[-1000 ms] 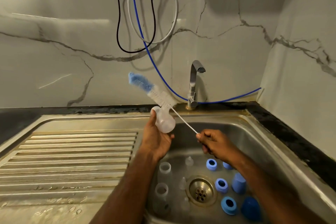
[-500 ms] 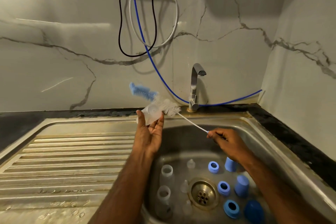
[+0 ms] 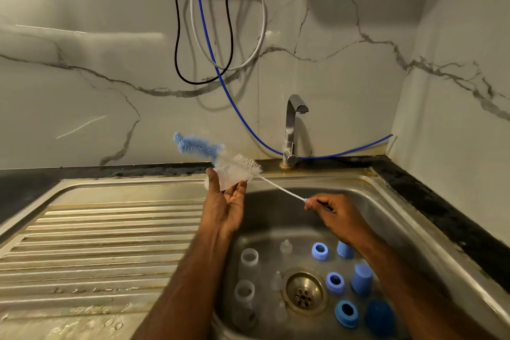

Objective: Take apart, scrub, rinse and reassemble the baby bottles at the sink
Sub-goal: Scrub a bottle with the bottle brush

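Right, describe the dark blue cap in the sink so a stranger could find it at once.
Start at the steel sink basin and find the round brass drain in its floor. Look to the drain's right, at the near edge of the picture: the dark blue cap sits there. Its neighbours are pale blue rings with open holes; this one is a darker, closed dome.
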The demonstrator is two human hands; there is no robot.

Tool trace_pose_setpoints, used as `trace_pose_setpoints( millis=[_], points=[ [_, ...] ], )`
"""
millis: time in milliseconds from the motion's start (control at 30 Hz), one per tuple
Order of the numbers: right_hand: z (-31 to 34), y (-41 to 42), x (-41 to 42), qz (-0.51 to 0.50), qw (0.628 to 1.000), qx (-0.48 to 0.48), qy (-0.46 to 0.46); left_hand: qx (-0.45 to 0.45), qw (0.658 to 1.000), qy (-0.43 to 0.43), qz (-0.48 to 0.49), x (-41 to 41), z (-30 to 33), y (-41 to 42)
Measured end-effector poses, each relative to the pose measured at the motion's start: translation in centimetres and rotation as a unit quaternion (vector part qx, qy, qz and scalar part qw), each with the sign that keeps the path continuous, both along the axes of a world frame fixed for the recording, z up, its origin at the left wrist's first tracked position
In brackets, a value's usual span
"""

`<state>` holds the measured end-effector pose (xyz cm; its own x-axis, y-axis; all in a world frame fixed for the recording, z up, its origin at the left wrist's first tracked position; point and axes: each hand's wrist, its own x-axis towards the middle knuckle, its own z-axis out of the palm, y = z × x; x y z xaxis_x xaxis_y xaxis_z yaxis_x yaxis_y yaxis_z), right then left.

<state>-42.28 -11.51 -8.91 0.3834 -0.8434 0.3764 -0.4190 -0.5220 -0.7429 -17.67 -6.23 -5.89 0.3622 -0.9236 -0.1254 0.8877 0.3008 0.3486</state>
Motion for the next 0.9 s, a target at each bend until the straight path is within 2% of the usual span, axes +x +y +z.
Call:
trace_pose_setpoints(
  millis=[100,267,400,533,667,800,900],
  points=[
    [0.2,-0.3,0.1,-0.018,0.999,0.000,-0.028,-0.016,1.000,0.019,-0.015,0.2,0.1,0.2],
    [0.4,0.3,1.0,0.016,1.000,0.001,0.000,-0.029,0.999,0.000,-0.021,-0.6,0.3,0.0],
    [0.6,-0.3,0.2,-0.010,0.999,0.000,-0.032,-0.031,0.999,0.006,-0.015,0.5,0.4,0.2],
    [0.5,0.1,1.1,0.029,0.999,0.010,0.011,-0.038,0.999,-0.013,-0.018,-0.8,0.4,-0.1],
    [0.6,-0.6,-0.2,-0.004,1.000,0.010,-0.028,-0.043,0.999,0.001,-0.016,0.7,0.6,0.3],
    [0.6,0.0,1.0,0.017,1.000,0.015,-0.001,-0.035,0.998,-0.028,-0.032,-1.0,0.5,-0.1],
    [0.8,-0.3,-0.1,0.013,1.000,0.025,-0.014,-0.045,0.999,-0.013,-0.018,0.2,0.9,0.2]
  ],
)
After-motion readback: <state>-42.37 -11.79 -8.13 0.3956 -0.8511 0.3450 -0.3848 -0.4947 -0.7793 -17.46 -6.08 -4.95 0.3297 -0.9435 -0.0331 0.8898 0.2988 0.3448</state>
